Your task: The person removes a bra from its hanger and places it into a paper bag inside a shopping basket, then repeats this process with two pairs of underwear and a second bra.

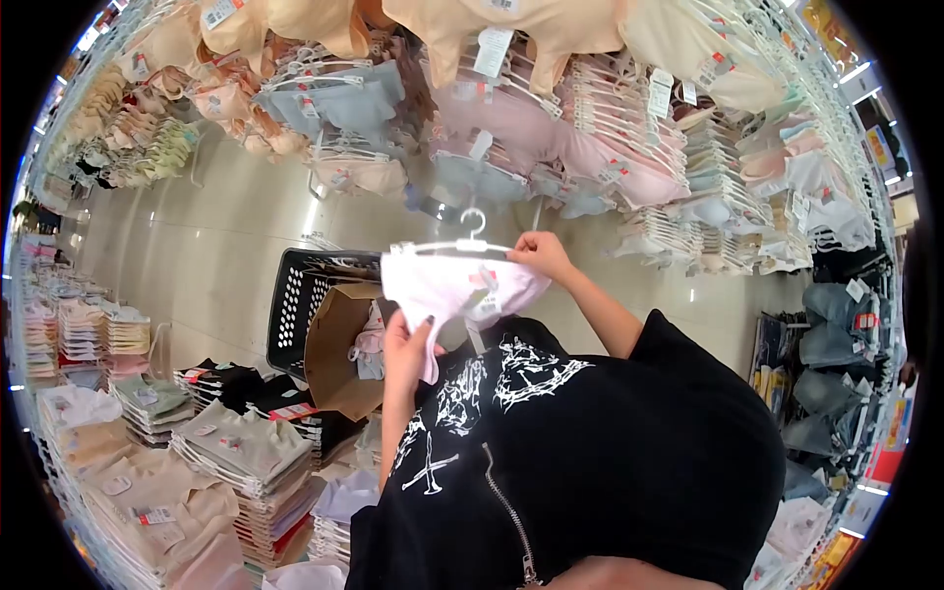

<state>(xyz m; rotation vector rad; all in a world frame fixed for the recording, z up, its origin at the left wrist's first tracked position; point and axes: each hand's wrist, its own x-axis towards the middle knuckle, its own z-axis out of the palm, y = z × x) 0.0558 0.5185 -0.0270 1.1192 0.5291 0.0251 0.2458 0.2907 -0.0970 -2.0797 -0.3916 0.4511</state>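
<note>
A pale pink underwear garment (442,285) hangs from a white plastic hanger (470,245) in front of my chest, its hook pointing up. A price label (489,303) with a red mark is attached near its middle. My right hand (541,256) pinches the hanger's right end and the garment's upper corner. Lower on the left, my left hand (405,349) is closed on the fabric's edge, thumb in front. Behind the garment, on the left, stands a black shopping basket (287,313) with a brown cardboard box (329,359) inside; pink and grey pieces lie in the box.
Racks of beige bras (551,34) and pink bras (511,118) on hangers run along the far side. Stacks of folded or hung garments (241,442) stand at the lower left. Dark grey bras (828,339) hang at the right. Shiny tiled floor (211,256) shows between.
</note>
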